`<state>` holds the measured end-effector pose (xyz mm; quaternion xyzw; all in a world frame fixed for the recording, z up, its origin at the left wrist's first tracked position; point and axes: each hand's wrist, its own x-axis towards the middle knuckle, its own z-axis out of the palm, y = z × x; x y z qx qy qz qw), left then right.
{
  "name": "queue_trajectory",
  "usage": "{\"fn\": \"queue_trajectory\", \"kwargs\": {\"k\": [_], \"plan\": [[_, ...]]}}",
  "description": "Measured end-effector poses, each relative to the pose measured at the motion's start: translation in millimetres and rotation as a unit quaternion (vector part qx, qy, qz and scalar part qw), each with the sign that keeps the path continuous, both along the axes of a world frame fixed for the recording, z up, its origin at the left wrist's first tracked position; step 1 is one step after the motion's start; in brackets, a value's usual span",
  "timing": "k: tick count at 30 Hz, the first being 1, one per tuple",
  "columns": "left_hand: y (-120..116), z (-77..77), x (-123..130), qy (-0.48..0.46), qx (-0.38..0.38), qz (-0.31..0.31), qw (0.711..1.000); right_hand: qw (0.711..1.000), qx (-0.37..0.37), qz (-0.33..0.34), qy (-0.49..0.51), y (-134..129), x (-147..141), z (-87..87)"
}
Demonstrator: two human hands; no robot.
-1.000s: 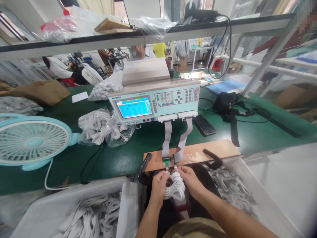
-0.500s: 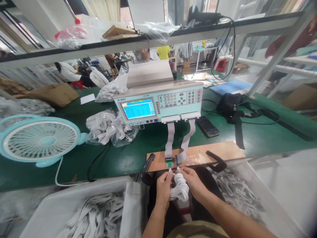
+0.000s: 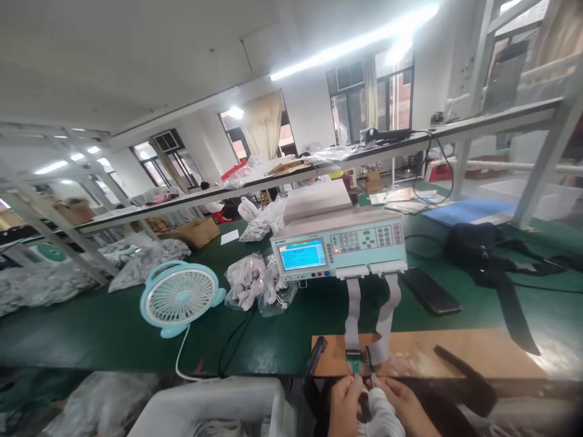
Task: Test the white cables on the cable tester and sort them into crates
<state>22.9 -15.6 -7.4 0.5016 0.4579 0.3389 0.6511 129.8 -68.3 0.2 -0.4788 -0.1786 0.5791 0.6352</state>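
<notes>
At the bottom of the view my left hand [image 3: 345, 402] is closed, fingertips pinching one plug end of a white cable at the small green circuit board [image 3: 354, 365]. My right hand [image 3: 403, 403] pinches the cable's other end against a second dark connector [image 3: 369, 357]. Between both hands hangs the coiled white cable [image 3: 381, 416], its lower part cut off by the frame. Two grey ribbon cables [image 3: 353, 312] run from these connectors up to a bench tester [image 3: 368, 246] with a lit blue screen. A wooden board [image 3: 478, 352] lies under the connectors.
A light blue fan [image 3: 183, 297] stands at left beside bagged white cables [image 3: 246, 279]. To the right lie a phone [image 3: 430, 291] and a black bag [image 3: 471, 249]. A white bin [image 3: 268, 394] sits below the green table's edge. A shelf [image 3: 200, 197] crosses behind the tester.
The camera has tilted up and turned left, so hands and tester appear lower and farther right. A red light now glows on the tester's keypad. Both hands keep their grip.
</notes>
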Motion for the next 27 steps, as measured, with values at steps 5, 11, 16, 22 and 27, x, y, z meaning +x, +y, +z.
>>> {"fn": "queue_trajectory", "kwargs": {"k": [5, 11, 16, 22, 27], "plan": [[3.3, -7.5, 3.5, -0.002, -0.008, 0.025, 1.0, 1.0, 0.009, -0.006, 0.026, 0.7, -2.4, -3.1], [-12.1, 7.0, 3.0, -0.024, 0.001, 0.041, 0.999, 0.999, 0.003, -0.035, -0.01, -1.6, -3.9, 0.6], [-31.5, 21.8, -4.8, -0.04, -0.031, 0.013, 0.999, 0.998, -0.013, -0.031, -0.045, -8.0, -14.2, 14.6], [-48.7, 22.9, -19.0, -0.058, -0.11, 0.013, 0.992, 0.989, -0.064, 0.007, -0.135, -60.7, 19.9, 18.4], [-54.6, 23.0, -17.3, 0.012, -0.016, 0.022, 1.0, 0.868, -0.134, -0.005, -0.478, -113.6, 108.4, 24.4]]}}
